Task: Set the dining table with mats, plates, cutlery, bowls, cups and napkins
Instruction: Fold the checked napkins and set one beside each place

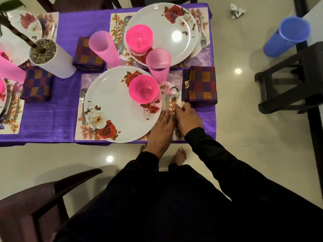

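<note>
Fork [82, 105]: lies on the mat [79, 130], just left of the near plate [120, 105]; safe from the hands, well apart from them.
Near plate: sits on the mat, right rim just beside the left hand; could shift if the wrist leans on the rim.
Bowl [143, 89]: stands on the far right part of the near plate, close to the cutlery; could slide on the smooth plate if nudged from the right.
Cup [158, 64]: stands upright just beyond the bowl, tall and narrow, so likely to tip onto plate or napkin if a hand reaches far past the spoon.
Left hand [161, 128]: fingers straight, laid flat near the knife handle; contact probable, cannot tell for sure.
Knife [167, 102]: lies between plate rim and spoon; may skew toward the plate under a sideways push.
Spoon [174, 93]: lies just right of the knife, bowl end far; may knock the knife or roll if dragged by the handle.
Right hand [187, 119]: fingertips bent down at the spoon handle, seemingly pinching it; grip partly hidden.
Napkin [199, 86]: folded, just right of the spoon, at the table's right edge; a brush from the sleeve could drag it off.
</note>
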